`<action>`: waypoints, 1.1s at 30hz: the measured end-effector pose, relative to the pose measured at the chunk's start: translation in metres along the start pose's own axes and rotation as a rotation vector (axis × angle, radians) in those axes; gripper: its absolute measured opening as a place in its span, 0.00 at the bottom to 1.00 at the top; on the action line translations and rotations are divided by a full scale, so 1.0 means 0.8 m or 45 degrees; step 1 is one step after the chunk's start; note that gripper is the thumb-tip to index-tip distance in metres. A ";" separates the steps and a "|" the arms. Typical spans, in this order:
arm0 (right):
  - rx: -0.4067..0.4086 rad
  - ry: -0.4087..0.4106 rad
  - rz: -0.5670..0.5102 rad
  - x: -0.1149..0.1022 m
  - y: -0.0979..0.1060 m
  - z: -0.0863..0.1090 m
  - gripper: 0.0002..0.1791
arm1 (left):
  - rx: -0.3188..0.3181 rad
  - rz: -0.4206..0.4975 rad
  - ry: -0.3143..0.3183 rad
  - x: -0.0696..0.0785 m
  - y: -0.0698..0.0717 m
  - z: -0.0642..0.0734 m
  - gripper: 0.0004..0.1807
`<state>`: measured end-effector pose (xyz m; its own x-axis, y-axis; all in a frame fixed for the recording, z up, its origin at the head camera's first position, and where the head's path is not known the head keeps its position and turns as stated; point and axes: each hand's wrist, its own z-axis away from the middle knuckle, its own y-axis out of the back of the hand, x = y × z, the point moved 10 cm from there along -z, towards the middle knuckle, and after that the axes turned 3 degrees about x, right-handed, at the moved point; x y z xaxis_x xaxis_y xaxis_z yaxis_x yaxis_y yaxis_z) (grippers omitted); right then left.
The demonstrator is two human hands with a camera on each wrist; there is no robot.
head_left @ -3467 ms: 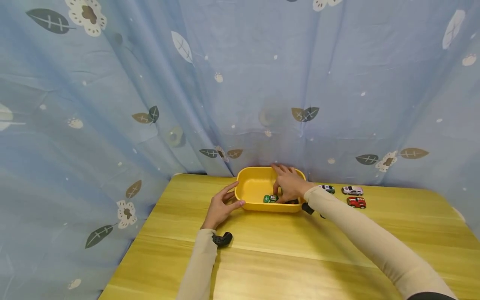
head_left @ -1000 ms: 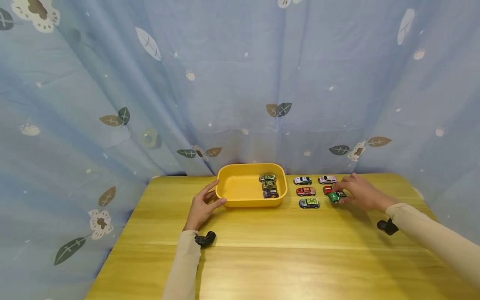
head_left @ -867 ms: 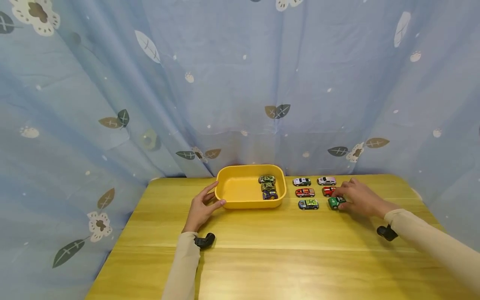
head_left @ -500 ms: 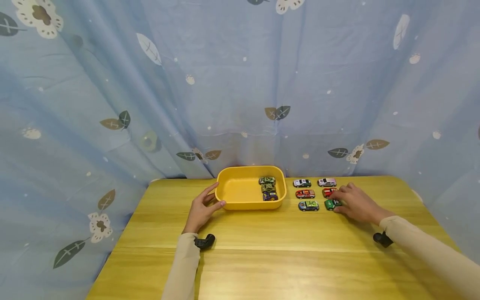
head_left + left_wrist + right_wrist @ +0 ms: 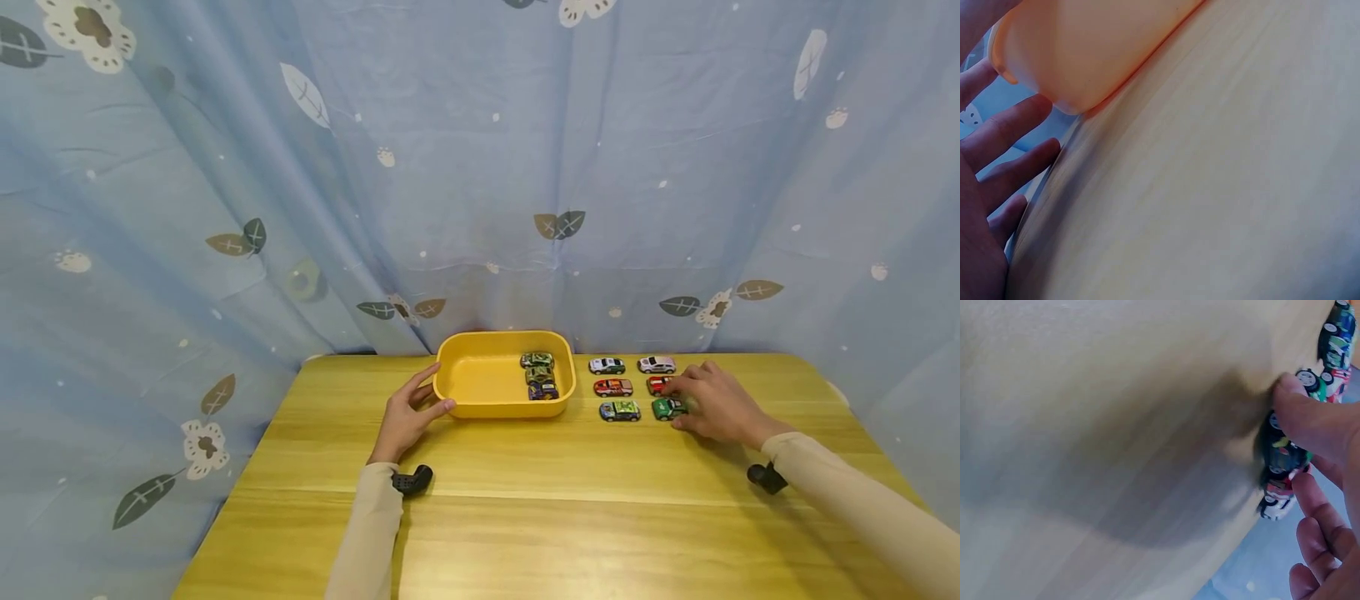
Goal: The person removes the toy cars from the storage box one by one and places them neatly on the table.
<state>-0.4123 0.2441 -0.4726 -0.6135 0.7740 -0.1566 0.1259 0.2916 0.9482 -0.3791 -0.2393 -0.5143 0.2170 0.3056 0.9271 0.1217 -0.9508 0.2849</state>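
Observation:
A yellow plastic bin [image 5: 480, 410] stands against the curtain. My left hand [image 5: 402, 423] rests at its left end, thumb on the front rim and fingers spread along the side; in the left wrist view those fingers look nearly straight. Inside the bin's right end lie a green camouflage toy car [image 5: 537, 359], an olive one [image 5: 538, 376] and a blue one [image 5: 542, 391]. My right hand [image 5: 716, 406] pinches a green toy car [image 5: 666, 409] on the table, just in front of a red toy car [image 5: 659, 385]. Fingers partly cover both cars.
Left of the green car sits a blue-and-yellow toy car [image 5: 619, 411]. Behind that are a red-orange car [image 5: 612, 387] and a white-and-green car [image 5: 606, 366]. A pale pink car [image 5: 656, 364] stands behind the red one. The blue curtain [image 5: 480, 208] borders the wooden table [image 5: 525, 517].
My right hand has carried the green car out of the bin to the right and lowered it before the red car, then shifted it slightly left. The left hand has stayed at the bin.

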 end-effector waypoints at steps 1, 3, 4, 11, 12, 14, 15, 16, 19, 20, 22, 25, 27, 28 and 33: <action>0.000 -0.018 -0.002 0.002 0.002 0.000 0.27 | -0.001 -0.002 -0.002 0.000 0.000 0.000 0.40; -0.004 -0.062 -0.024 0.005 0.005 -0.002 0.29 | -0.002 -0.011 -0.002 0.000 -0.001 0.000 0.40; -0.002 -0.079 -0.038 0.007 0.008 -0.005 0.30 | -0.003 -0.014 0.000 0.000 -0.001 -0.001 0.40; 0.092 -0.083 -0.112 -0.008 0.037 -0.053 0.25 | -0.014 -0.004 0.029 -0.003 0.000 -0.002 0.42; 0.104 -0.071 -0.134 -0.015 0.040 -0.063 0.23 | -0.014 0.001 0.027 -0.003 0.001 -0.002 0.42; 0.120 -0.040 -0.176 -0.030 0.042 -0.085 0.19 | -0.014 0.009 0.019 -0.001 0.002 -0.002 0.42; 0.123 -0.020 -0.186 -0.038 0.042 -0.097 0.17 | -0.014 0.010 0.015 -0.001 0.002 -0.001 0.42; 0.124 0.001 -0.198 -0.047 0.041 -0.108 0.15 | -0.014 0.014 0.016 0.000 0.001 -0.001 0.42; 0.093 0.053 -0.228 -0.075 0.030 -0.139 0.12 | -0.018 0.024 0.020 0.000 -0.001 0.000 0.41; 0.078 0.069 -0.236 -0.085 0.025 -0.149 0.12 | -0.013 0.024 0.022 -0.001 -0.001 0.001 0.41; 0.048 0.091 -0.232 -0.101 0.014 -0.167 0.13 | 0.000 0.025 0.023 -0.002 -0.001 0.002 0.40; 0.002 0.101 -0.208 -0.116 0.000 -0.190 0.15 | 0.001 0.031 0.007 -0.001 -0.001 0.003 0.40; -0.032 0.098 -0.189 -0.121 -0.009 -0.203 0.15 | -0.006 0.038 0.003 0.000 -0.002 0.003 0.40; -0.050 0.092 -0.185 -0.123 -0.013 -0.208 0.15 | -0.012 0.039 0.001 0.001 -0.003 0.003 0.40; -0.144 0.093 -0.163 -0.135 -0.026 -0.231 0.15 | 0.002 0.042 0.000 0.002 0.000 0.001 0.40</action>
<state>-0.4926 0.0502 -0.4245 -0.6743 0.6905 -0.2617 -0.0427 0.3174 0.9473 -0.3780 -0.2385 -0.5129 0.2210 0.2737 0.9361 0.1162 -0.9604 0.2534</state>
